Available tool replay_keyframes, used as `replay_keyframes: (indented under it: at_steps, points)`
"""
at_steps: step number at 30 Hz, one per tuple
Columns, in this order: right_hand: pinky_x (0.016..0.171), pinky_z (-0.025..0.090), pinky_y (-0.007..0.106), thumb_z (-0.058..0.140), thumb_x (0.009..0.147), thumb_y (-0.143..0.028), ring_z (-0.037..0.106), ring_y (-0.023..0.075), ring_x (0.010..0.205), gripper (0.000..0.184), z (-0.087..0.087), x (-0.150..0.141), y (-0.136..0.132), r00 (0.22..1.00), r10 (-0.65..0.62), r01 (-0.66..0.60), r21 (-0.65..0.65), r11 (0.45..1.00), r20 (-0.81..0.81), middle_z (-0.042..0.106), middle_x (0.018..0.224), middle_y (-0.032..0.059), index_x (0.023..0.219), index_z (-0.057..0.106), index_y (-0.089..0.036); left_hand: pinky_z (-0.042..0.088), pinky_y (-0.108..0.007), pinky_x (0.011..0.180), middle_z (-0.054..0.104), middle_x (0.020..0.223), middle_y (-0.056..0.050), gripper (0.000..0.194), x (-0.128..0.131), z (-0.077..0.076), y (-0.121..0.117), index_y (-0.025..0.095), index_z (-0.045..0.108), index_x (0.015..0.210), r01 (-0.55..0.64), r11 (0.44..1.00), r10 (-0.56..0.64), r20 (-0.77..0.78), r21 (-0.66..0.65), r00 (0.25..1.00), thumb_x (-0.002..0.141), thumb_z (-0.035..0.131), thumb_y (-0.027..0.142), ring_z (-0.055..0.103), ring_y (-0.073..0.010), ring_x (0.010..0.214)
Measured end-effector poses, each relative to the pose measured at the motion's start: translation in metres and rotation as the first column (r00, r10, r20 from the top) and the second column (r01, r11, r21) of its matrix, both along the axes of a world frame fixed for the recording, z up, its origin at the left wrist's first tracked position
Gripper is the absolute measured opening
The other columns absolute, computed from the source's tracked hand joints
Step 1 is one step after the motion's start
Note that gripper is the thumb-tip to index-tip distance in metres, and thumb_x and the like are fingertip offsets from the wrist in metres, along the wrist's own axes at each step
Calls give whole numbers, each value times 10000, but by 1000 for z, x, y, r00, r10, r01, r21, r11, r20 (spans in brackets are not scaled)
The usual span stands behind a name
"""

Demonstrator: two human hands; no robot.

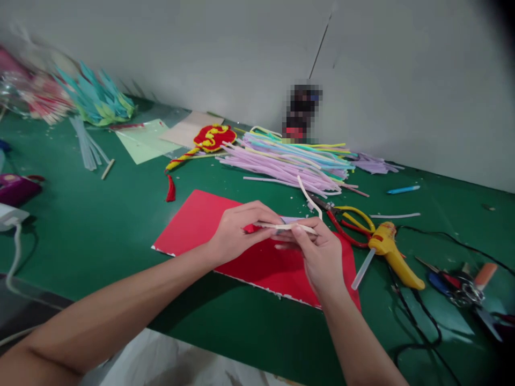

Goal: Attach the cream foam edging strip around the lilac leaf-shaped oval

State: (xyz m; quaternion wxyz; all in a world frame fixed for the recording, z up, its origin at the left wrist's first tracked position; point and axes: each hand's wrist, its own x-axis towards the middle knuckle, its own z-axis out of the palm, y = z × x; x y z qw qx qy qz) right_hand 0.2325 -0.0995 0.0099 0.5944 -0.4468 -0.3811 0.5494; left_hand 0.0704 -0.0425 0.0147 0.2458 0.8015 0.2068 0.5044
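Over a red board (189,220) my two hands meet. My left hand (242,231) pinches the left end of a small piece of work with pale cream and lavender strips. My right hand (322,249) has its thumb and fingers closed on the right part of it. A cream pipe cleaner (309,195) sticks up and back from the fingers of my right hand, bent near its lower end. Something small and red shows by my left fingers. My fingers partly hide the piece, so its full shape is unclear.
Behind lies a pile of pastel pipe cleaners (285,161), beside a red and yellow fan-shaped ornament (213,138). To the right are red-and-yellow-handled scissors (348,228), a yellow glue gun (392,254) with its cord, and keys (462,287). Glue sticks (86,147) lie left.
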Motion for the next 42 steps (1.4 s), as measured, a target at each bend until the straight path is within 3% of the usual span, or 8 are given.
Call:
replay_keyframes:
  at_steps: [3,13,25,32,35,37,39,42]
  points:
    - [582,627,298,695,784,-341,736,203,693,169,20,0,9,1000,-24,24,4,1000,15,744,717,7,785,615,-192,541,-216,684,726,812,-36,66,3,18,6,173,676,861,-28,999,28,7,-23,1000,816,652,131,663,-122,777]
    - [559,610,275,686,769,-423,734,212,683,239,121,-10,51,984,-133,115,153,982,116,750,726,31,789,608,-197,491,-164,619,713,768,22,105,9,116,40,196,695,792,-115,961,137,73,-252,988,763,666,100,635,-98,714]
    - [533,592,257,687,754,-469,733,225,688,300,116,-19,47,987,-103,97,53,994,122,748,722,53,811,599,-187,492,-161,615,715,748,18,77,0,120,34,199,716,779,-88,862,125,41,-500,991,744,659,163,625,-102,698]
    - [508,568,222,675,754,-500,717,184,620,333,115,-15,47,983,-110,109,15,994,147,739,707,54,833,588,-189,498,-162,658,734,794,29,99,4,119,32,212,719,789,-83,838,136,58,-540,989,739,657,153,651,-105,747]
    - [427,543,248,663,746,-526,677,180,515,434,121,-8,41,961,-100,107,-11,994,257,726,678,48,1025,607,-198,492,-184,704,732,798,24,98,2,118,33,205,721,777,-155,849,191,21,-505,981,737,651,148,648,-116,764]
    - [381,509,254,645,763,-513,613,156,430,477,126,-1,35,882,-191,184,57,981,431,690,621,12,1143,600,-228,485,-193,728,729,792,25,86,1,118,34,206,721,766,-192,861,218,0,-472,976,730,660,157,642,-118,766]
    - [445,516,265,644,775,-465,599,145,479,344,129,7,30,661,-398,278,284,918,637,660,637,-1,1053,673,-266,483,-196,724,727,784,28,75,0,118,33,209,721,766,-193,866,216,-3,-461,976,733,663,173,637,-117,754]
    - [724,544,339,693,734,-406,652,214,825,184,129,14,30,368,-589,148,580,801,720,686,877,30,874,735,-294,485,-198,724,730,793,31,74,1,119,31,221,726,777,-153,865,174,1,-478,985,739,668,198,638,-119,761]
